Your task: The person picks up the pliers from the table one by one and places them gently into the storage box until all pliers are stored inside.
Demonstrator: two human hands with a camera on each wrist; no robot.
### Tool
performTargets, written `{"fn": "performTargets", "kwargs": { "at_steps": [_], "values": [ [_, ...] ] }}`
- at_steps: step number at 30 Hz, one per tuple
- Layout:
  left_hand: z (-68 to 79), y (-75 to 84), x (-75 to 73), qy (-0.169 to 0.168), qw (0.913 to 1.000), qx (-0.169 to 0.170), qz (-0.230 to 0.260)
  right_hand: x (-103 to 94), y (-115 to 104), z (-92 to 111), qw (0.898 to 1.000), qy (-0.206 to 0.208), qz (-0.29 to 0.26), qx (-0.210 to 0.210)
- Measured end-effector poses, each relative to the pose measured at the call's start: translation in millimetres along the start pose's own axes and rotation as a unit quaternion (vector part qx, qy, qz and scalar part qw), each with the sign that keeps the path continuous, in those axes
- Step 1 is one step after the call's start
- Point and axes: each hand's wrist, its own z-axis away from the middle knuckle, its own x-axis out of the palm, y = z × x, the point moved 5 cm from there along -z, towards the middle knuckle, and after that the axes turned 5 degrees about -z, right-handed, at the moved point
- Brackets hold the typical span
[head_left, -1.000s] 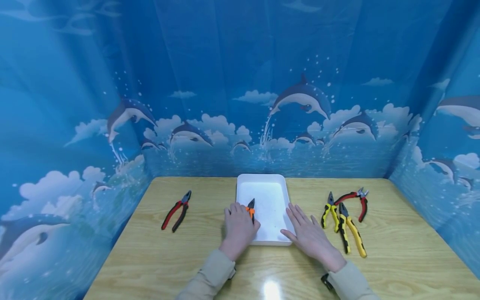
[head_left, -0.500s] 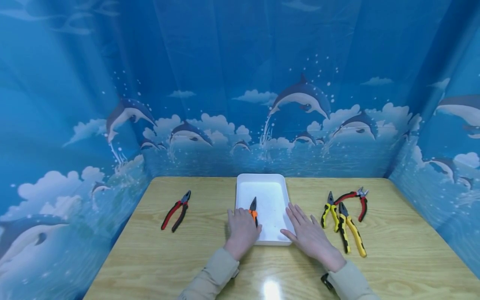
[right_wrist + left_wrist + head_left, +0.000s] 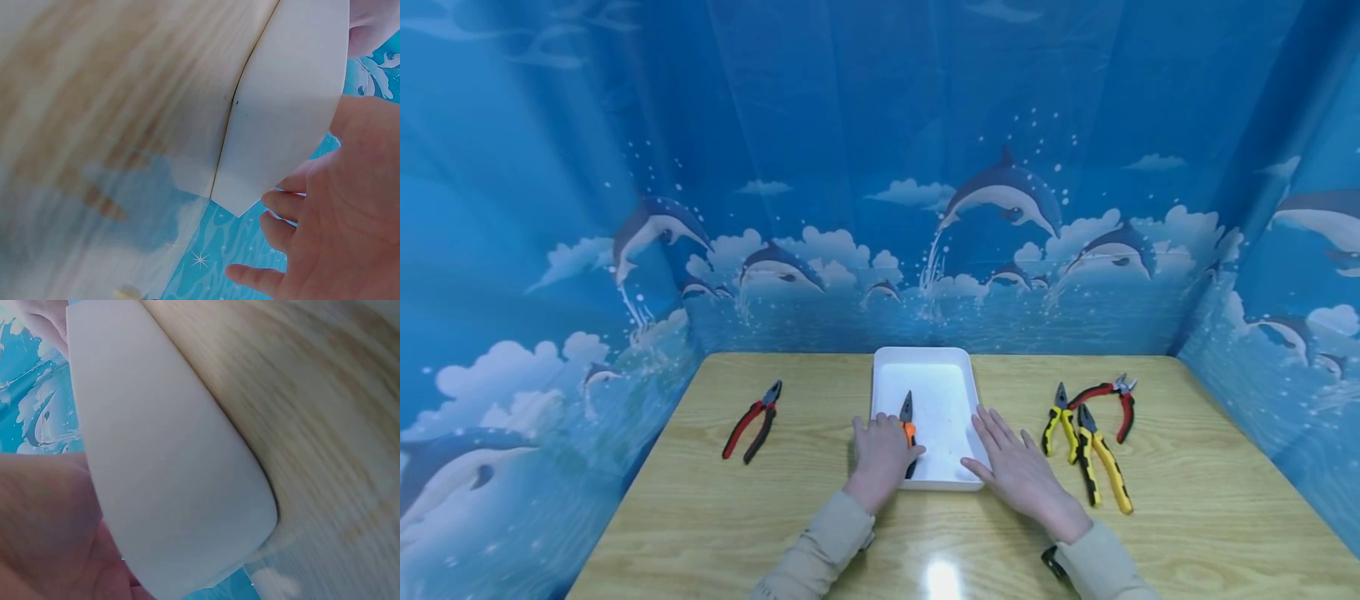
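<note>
In the head view, long-nose pliers (image 3: pixel 907 408) with orange and black handles lie in a white tray (image 3: pixel 943 417), jaws pointing away from me. My left hand (image 3: pixel 880 458) is over the tray's left rim, its thumb across the pliers' handles. Part of the handles is hidden under that hand, so I cannot tell whether it grips them. My right hand (image 3: pixel 1018 475) rests at the tray's right rim, fingers extended. In the right wrist view, that hand's fingers (image 3: pixel 256 275) are spread beside the tray wall; the left wrist view shows mostly the tray's outer wall (image 3: pixel 162 462).
Red-and-black pliers (image 3: pixel 754 422) lie on the wooden table (image 3: pixel 700 533) at left. To the right lie yellow-and-black long-nose pliers (image 3: pixel 1060 423), larger yellow-and-black pliers (image 3: pixel 1101 460) and red-handled cutters (image 3: pixel 1126 408), close together. A blue dolphin curtain (image 3: pixel 850 208) stands behind the table.
The orange pliers have shifted slightly right and away from me and point straighter. My left hand has moved a little right, uncovering more of the handle. The right hand has stayed put.
</note>
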Motion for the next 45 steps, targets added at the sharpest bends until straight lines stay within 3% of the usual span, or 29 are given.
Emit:
{"fn": "performTargets", "kwargs": {
  "at_steps": [5,10,12,15,19,33,37,42,45],
  "values": [
    [-2.0,-1.3,-2.5,0.028,0.9992,0.017,0.022,0.6,0.7,-1.6,1.000,0.001,0.003,0.001],
    [-2.2,2.6,-8.3,0.076,0.9929,0.091,0.002,-0.2,0.6,-1.6,1.000,0.000,0.003,0.000],
    [-1.5,4.9,-8.8,0.077,0.9893,0.124,-0.005,-0.7,0.9,-1.0,1.000,-0.002,0.001,0.000],
    [-0.4,6.7,-7.5,0.052,0.9870,0.152,-0.007,-1.4,0.6,0.0,1.000,-0.004,0.000,0.000],
    [0.0,5.1,-4.3,0.022,0.9884,0.150,0.000,-1.3,-0.1,0.2,1.000,-0.003,-0.001,0.000],
    [1.5,-6.8,-2.9,0.034,0.9929,0.114,-0.001,-2.5,-3.4,1.8,1.000,0.003,-0.008,-0.004],
    [2.2,-7.9,-4.9,0.069,0.9909,0.115,0.011,-2.5,-3.8,2.3,1.000,0.001,-0.006,-0.004],
    [2.7,-8.4,-16.0,0.152,0.9800,0.125,0.028,-2.3,-2.9,2.4,1.000,-0.003,-0.006,-0.002],
    [3.6,-8.8,-21.9,0.175,0.9762,0.123,0.036,-2.4,-2.3,2.3,1.000,-0.004,-0.008,0.001]
  ]
}}
